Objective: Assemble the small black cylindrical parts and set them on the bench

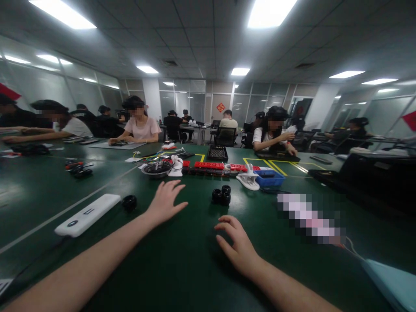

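My left hand reaches over the green table with its fingers spread and holds nothing. To its left sits a single round black piece, whose kind I cannot make out. My right hand is lower and to the right, fingers apart and slightly curled, with nothing in it. Just beyond it, a cluster of similar small round black pieces stands close together on the tabletop. Neither hand touches the black pieces.
A white power strip lies at left. Across the middle are a metal bowl of cables, red power strips, a white clamp-like stand and a blue bin. A black case stands right. Several people sit beyond.
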{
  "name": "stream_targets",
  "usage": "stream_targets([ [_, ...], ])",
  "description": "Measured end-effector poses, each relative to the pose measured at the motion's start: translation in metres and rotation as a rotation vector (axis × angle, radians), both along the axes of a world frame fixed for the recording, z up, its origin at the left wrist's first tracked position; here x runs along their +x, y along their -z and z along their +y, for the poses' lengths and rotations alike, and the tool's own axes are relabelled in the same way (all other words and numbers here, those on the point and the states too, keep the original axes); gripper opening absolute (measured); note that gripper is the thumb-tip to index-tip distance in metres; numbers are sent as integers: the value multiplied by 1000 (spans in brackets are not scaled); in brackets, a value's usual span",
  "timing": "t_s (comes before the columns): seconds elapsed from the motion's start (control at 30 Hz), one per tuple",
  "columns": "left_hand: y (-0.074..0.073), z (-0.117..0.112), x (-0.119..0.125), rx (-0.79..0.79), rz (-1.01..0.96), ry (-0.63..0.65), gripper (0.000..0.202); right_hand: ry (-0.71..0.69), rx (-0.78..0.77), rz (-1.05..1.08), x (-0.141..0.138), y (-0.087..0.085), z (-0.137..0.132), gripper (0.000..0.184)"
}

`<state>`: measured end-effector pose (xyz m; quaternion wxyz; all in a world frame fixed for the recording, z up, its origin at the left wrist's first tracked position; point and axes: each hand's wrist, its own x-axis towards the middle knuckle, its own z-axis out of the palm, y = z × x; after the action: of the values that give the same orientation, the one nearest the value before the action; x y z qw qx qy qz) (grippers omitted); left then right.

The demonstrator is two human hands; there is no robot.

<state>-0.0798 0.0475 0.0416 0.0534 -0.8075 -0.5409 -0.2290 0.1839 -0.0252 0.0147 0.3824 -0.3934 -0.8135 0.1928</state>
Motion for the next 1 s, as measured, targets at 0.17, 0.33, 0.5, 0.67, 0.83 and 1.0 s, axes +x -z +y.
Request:
stream_targets([
  [0.17, 30, -19, 91, -133, -66, 251, 44, 108, 67, 52, 6, 1, 8, 26],
  [0.33, 40, -51, 120, -365, -39, 540, 61, 385, -36, 49, 32, -7, 60, 36],
  [0.5, 33, -53, 114, -433, -33, 567, 63, 514, -289, -86, 43, -28, 141, 24],
  [0.67, 35, -50, 111, -396, -42, 621, 59, 404, -507, -262, 18, -37, 189, 21],
  [0.83, 39, -49, 109, -371, -82, 639, 59, 373, -674, -328, 15, -33, 206, 23],
  [1.0, 39, -48, 108, -368, -84, 650, 62, 478, -692, -229, 62, -31, 196, 25],
])
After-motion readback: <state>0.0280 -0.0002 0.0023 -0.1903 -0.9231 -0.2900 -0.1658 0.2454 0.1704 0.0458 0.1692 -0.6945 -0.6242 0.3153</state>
